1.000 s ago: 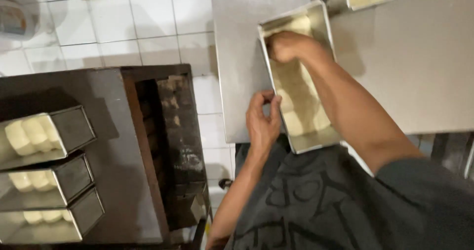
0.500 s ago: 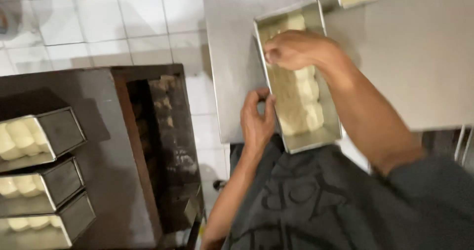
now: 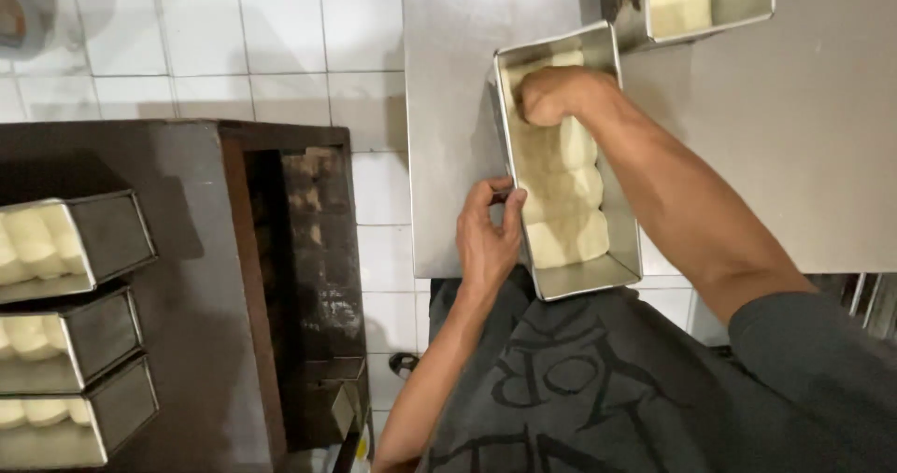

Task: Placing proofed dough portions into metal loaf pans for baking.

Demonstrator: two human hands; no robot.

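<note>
A long metal loaf pan [image 3: 624, 269] stands on the steel table [image 3: 794, 146] in front of me, holding several pale dough pieces [image 3: 564, 213] in a row. My left hand [image 3: 488, 235] grips the pan's left rim near the front. My right hand [image 3: 553, 93] is a closed fist inside the pan, pressing on the dough near its far end.
A second loaf pan [image 3: 738, 1] with dough stands at the table's far edge. On the left, a dark rack [image 3: 206, 277] carries three filled pans [image 3: 79, 240]. White floor tiles [image 3: 280, 53] lie between rack and table.
My right fist stays in the far end of the pan, pressing the dough. My left hand keeps its hold on the rim. The view has shifted a little.
</note>
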